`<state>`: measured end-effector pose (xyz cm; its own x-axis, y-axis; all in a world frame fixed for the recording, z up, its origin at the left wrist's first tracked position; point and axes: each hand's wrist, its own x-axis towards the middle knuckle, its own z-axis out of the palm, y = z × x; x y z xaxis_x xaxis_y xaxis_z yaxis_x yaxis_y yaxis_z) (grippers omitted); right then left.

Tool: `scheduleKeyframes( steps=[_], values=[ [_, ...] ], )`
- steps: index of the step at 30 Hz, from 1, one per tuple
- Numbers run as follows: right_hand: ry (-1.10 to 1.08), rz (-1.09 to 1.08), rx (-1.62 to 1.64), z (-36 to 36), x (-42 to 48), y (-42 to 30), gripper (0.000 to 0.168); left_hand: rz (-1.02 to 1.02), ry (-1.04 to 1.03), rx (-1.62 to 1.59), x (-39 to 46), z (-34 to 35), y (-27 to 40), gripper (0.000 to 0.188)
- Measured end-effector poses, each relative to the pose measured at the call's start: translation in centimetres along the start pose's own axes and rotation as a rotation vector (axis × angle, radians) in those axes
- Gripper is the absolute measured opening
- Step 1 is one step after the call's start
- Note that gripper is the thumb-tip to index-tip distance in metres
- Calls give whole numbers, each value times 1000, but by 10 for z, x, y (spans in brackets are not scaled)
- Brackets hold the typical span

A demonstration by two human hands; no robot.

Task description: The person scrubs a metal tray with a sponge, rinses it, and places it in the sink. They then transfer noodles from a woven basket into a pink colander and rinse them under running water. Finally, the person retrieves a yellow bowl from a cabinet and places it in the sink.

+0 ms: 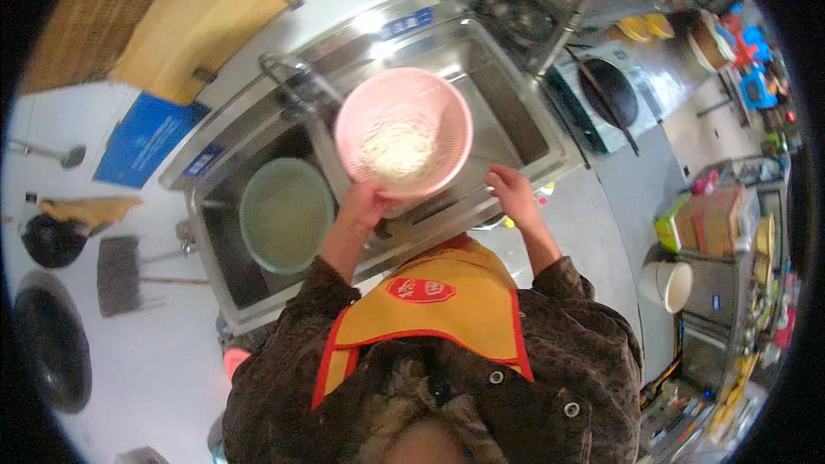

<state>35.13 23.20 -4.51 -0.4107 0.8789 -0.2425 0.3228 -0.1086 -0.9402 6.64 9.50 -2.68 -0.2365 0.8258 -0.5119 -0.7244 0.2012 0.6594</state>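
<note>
A pink plastic colander [454, 122] with pale, strand-like food [401, 149] in its bottom is over the two-basin steel sink, mostly over the right basin. My left hand [367, 205] grips its near rim, the thumb at the edge; the fingers underneath are partly hidden. To the right of the colander, off its rim, my right hand [512, 190] hangs near the sink's front edge with fingers loosely curled and nothing visible in them. A green round basin [287, 216] with cloudy contents stands in the left sink basin.
The steel faucet [293, 77] reaches over the sink divider, close behind the colander. Wooden boards [225, 6] lean at the far left. A wok stove [606, 93] is at the right, and a white bucket [678, 287] stands farther off.
</note>
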Motion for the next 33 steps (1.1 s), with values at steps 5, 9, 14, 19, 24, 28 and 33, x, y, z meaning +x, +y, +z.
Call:
scheduleKeyframes(
  steps=[5,9,14,19,24,28,33],
  values=[
    [-55,26,169,19,-3,-22,34,34,-44,-58,-4,-8,-2,61],
    [-76,-52,77,21,3,-25,31,25,-47,-71,-14,8,8,64],
    [-87,-31,96,22,-1,-22,31,-34,-22,-92,10,-21,-7,65],
    [-73,41,50,20,-15,-5,32,-211,31,-187,14,-18,-15,64],
    [-55,92,48,15,-26,5,31,-158,-97,-188,58,-32,-49,61],
    [-39,117,56,1,-39,19,32,-103,-120,-164,85,7,-53,53],
    [1,163,63,-15,-47,22,33,-199,222,-239,154,45,-77,51]
  ],
)
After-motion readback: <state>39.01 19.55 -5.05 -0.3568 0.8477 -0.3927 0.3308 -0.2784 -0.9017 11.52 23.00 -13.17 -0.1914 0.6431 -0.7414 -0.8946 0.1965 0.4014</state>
